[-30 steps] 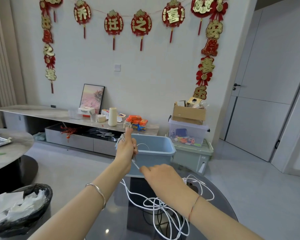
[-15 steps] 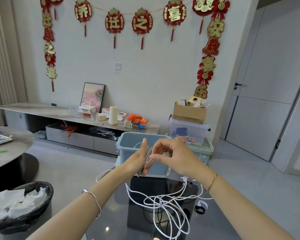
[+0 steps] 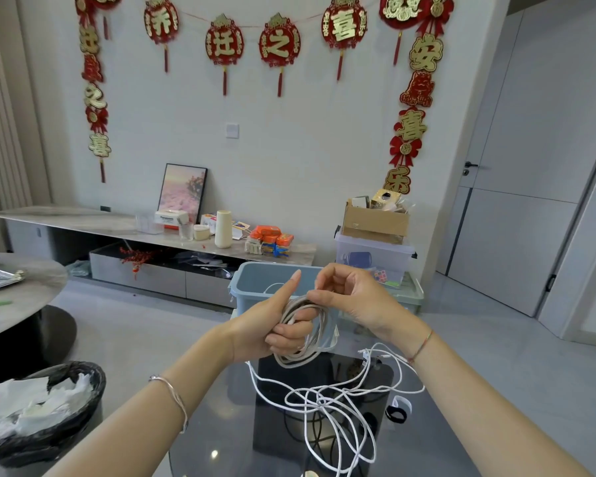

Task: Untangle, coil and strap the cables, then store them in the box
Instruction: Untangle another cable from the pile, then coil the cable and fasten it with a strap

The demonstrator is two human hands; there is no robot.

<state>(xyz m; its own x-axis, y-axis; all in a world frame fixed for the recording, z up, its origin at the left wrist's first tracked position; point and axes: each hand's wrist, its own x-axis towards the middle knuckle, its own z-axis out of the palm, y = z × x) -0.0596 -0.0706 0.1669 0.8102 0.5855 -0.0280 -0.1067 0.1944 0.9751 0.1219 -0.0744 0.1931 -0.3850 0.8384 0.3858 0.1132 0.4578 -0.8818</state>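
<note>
Coiled cable: a pale grey-white cable wound in several round loops (image 3: 298,360) is held up in the air above the far part of the table, just in front of the box.
Left hand: the left hand (image 3: 265,321) grips the coil from inside. Its fingers (image 3: 289,335) are curled through the loops, the thumb stands straight up, and most of the coil hangs below and to the right of the fist.
Right hand: the right hand (image 3: 355,301) meets the coil at its top. Its thumb and forefinger tips pinch the strands there, just beside the left thumb, and the other fingers are bent above them.
Loose cables: thin white cables (image 3: 324,402) lie in a tangle of crossing loops on the table below the hands. One strand rises from the heap toward the coil.
Box: a light blue rectangular plastic box (image 3: 252,270) stands open at the table's far edge, right behind both hands. A thin white loop shows inside it.
Strap: a small black ring-shaped strap (image 3: 396,414) lies flat on the table, just right of the tangle and apart from the hands.
Table: a dark round glass-topped table (image 3: 221,452) bears the box, the tangle and the strap.
Bin: a waste bin with a black liner (image 3: 49,440), holding crumpled white paper, stands on the floor to the left.
</note>
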